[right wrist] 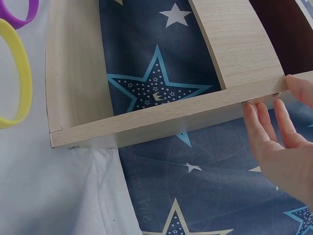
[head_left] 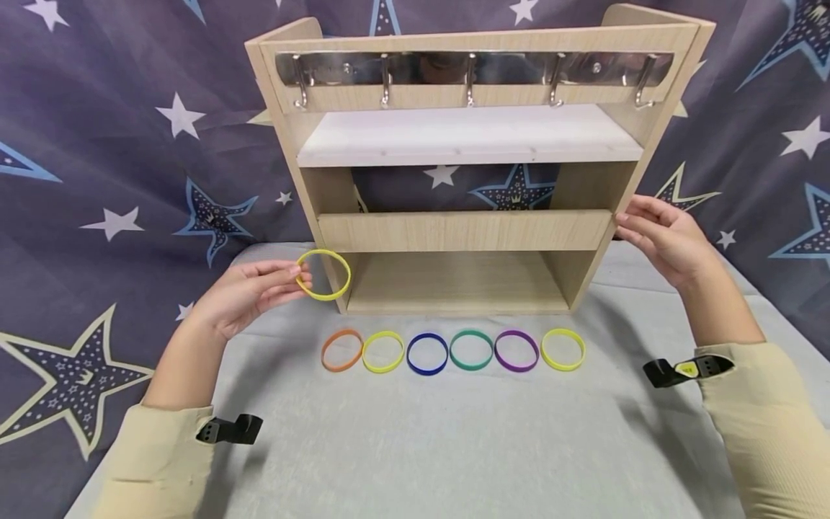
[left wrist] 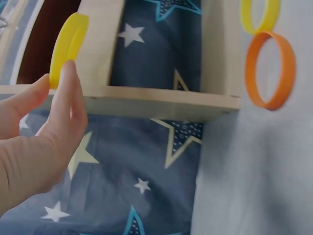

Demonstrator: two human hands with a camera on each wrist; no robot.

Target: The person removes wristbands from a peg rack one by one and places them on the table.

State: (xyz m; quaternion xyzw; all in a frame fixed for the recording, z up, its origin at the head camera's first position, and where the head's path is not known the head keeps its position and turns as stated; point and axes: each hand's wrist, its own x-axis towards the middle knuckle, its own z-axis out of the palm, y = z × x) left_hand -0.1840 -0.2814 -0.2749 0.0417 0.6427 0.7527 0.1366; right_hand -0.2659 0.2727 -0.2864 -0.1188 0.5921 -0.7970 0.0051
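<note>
My left hand point(head_left: 249, 294) pinches a yellow silicone wristband point(left wrist: 70, 43) between thumb and fingertips, holding it up in front of the left side of a wooden shelf unit point(head_left: 467, 232). My right hand point(head_left: 674, 241) touches the unit's right side panel point(right wrist: 181, 120), with the thumb by its front edge and the fairly straight fingertips against its outer face. On the cloth before the unit lies a row of wristbands: orange point(head_left: 323, 352), yellow point(head_left: 383, 370), blue point(head_left: 426, 373), green point(head_left: 471, 367), purple point(head_left: 515, 370) and another yellow point(head_left: 563, 367) at the right end.
A metal rail point(head_left: 428, 68) with several hooks runs along the unit's top front. Below it sits a white shelf point(head_left: 470, 133). Grey cloth point(head_left: 441, 447) covers the table, and a dark star-patterned curtain point(head_left: 130, 267) hangs behind and at both sides.
</note>
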